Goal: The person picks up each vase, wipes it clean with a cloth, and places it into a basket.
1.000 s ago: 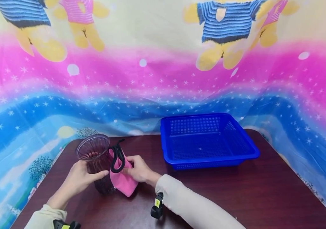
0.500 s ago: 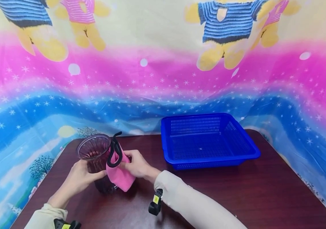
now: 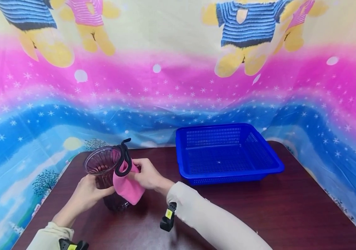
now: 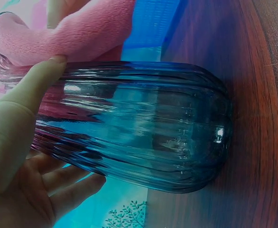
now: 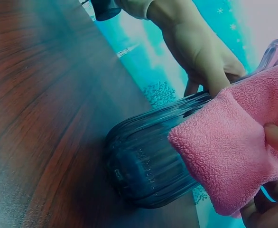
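A ribbed, clear purplish glass vase with a flared rim stands upright at the left of the table. My left hand grips it below the rim, the thumb on one side and the fingers round the other, as the left wrist view shows. In my right hand is a pink terry cloth with a black edge, pinched between thumb and fingers. The cloth lies against the vase's right side, and its black edge reaches the rim. Part of the vase is hidden behind the cloth.
A blue plastic basket with perforated walls stands at the back right of the dark wood table. Behind the table hangs a printed curtain. A black strap hangs from the right sleeve.
My right hand has moved up and slightly left along the vase, carrying the pink cloth toward the rim. The left hand and the vase have stayed in place.
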Demonstrator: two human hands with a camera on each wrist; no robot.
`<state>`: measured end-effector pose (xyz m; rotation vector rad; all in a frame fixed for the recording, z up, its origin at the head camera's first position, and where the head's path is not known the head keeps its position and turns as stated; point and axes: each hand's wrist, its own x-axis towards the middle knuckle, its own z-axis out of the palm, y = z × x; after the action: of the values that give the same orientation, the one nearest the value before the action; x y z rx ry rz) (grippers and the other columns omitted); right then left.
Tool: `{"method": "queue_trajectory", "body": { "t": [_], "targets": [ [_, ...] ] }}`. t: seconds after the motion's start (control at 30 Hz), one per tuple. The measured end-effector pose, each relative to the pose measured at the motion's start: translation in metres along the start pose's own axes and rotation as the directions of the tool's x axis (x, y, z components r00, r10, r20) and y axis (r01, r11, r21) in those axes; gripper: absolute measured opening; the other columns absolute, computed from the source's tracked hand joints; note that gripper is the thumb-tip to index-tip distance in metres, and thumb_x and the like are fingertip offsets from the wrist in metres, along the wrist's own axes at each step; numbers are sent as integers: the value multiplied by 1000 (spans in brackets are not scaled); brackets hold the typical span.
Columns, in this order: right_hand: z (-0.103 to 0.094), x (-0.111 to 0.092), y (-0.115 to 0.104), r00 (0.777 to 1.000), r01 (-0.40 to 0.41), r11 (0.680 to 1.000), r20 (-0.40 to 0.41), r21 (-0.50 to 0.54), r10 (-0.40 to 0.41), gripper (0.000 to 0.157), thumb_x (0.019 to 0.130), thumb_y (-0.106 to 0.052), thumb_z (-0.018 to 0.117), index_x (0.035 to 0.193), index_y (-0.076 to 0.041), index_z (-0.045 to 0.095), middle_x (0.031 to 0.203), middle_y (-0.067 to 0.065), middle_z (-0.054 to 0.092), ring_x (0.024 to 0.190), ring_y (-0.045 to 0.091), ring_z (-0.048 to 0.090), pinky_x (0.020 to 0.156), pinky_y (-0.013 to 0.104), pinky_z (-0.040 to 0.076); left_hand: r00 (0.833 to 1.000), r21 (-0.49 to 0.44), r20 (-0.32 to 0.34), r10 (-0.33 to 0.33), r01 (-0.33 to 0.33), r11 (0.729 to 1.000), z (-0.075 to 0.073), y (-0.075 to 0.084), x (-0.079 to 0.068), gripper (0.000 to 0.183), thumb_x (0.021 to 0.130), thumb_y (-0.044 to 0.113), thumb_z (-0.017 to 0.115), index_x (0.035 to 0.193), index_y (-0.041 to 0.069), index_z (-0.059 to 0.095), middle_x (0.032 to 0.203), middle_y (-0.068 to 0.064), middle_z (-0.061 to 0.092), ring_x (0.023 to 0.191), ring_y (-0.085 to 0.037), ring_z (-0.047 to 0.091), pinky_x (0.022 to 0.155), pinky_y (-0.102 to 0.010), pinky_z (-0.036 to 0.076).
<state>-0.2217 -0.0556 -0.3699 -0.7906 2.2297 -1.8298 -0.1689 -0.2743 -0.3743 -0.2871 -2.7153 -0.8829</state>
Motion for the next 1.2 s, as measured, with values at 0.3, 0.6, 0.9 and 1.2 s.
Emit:
{"method": "queue_trajectory", "body": {
  "t": [0.3,0.6,0.9,1.2],
  "targets": [
    [-1,0,-2,1000,16,998,10,-60,-15,20,90,0,68,109,0,72,86,10,67,68,5,58,59,16,49,1000,-3,0,6,-6,1000,0,-1,0,66,74,32,87,126,3,58,113,-24,72,106,-44,68,85,-56,53],
    [-1,0,0,999,26,996,24,-85,-24,16,90,-1,68,106,1,72,78,1,60,66,4,55,58,15,47,1000,3,-4,4,-4,1000,0,-1,0,64,74,33,87,124,4,60,110,-22,74,104,-43,69,84,-54,53],
    [-1,0,9,999,29,993,26,-112,-27,14,89,1,69,103,1,72,76,0,60,64,1,52,58,14,44,1000,3,0,4,-4,1000,1,-1,0,68,75,30,87,129,3,56,117,-27,71,108,-47,67,88,-59,53],
    [1,-5,21,1000,16,991,17,-131,-14,11,88,0,71,98,1,72,70,-4,54,62,2,48,57,14,40,1000,-11,-4,28,-28,1000,1,-2,1,71,76,30,87,132,2,54,121,-28,69,112,-49,65,90,-63,51]
  ]
}}
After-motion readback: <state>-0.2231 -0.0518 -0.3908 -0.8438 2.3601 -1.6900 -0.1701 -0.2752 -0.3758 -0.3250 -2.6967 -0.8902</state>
